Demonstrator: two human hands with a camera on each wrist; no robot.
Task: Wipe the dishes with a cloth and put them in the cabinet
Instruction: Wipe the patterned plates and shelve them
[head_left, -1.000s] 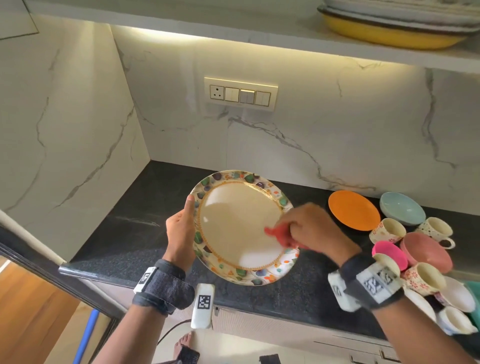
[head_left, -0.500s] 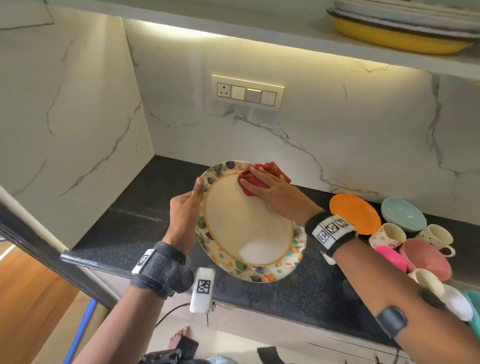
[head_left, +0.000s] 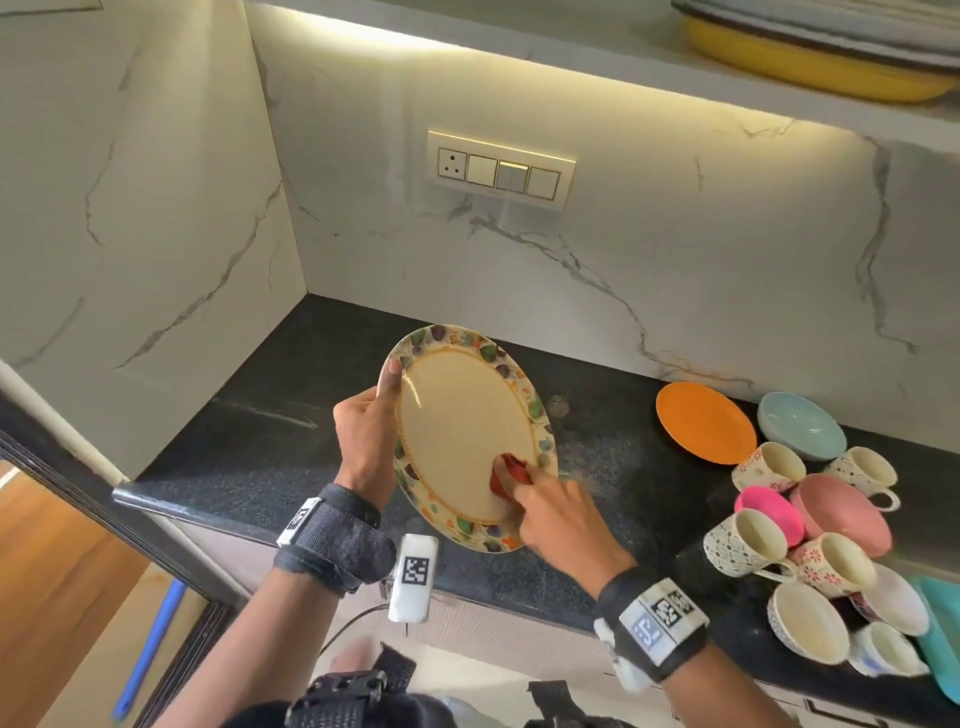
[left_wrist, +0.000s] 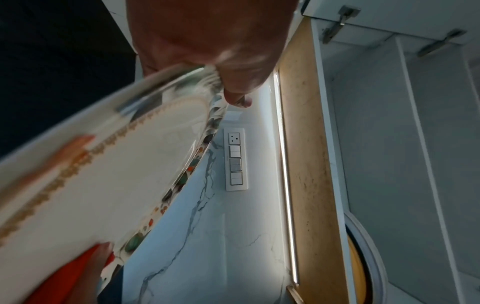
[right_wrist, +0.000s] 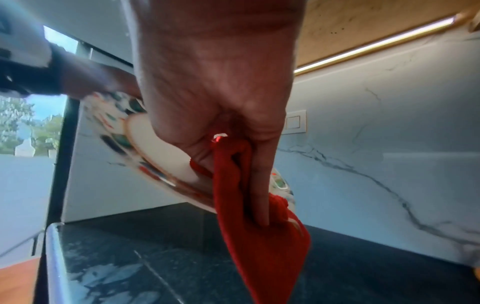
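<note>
A cream plate (head_left: 457, 426) with a multicoloured patterned rim is held tilted above the black counter (head_left: 260, 447). My left hand (head_left: 366, 441) grips its left edge, thumb on the rim. My right hand (head_left: 550, 512) holds a red cloth (head_left: 511, 475) and presses it on the plate's lower right part. In the left wrist view the plate (left_wrist: 116, 174) fills the left side with the cloth (left_wrist: 64, 281) at the bottom. In the right wrist view the fingers (right_wrist: 257, 185) curl round the cloth (right_wrist: 259, 236), with the plate (right_wrist: 155, 148) behind.
On the counter at the right lie an orange plate (head_left: 704, 428), a light blue bowl (head_left: 800, 426), a pink bowl (head_left: 841, 514) and several patterned cups (head_left: 748, 540). A shelf (head_left: 571, 57) above carries a yellow dish (head_left: 810, 62) under stacked plates. A switch panel (head_left: 501, 169) sits on the marble wall.
My right hand has swept the cloth from the plate's top edge down to its lower right part. The left hand keeps its grip, and the plate now tilts more steeply.
</note>
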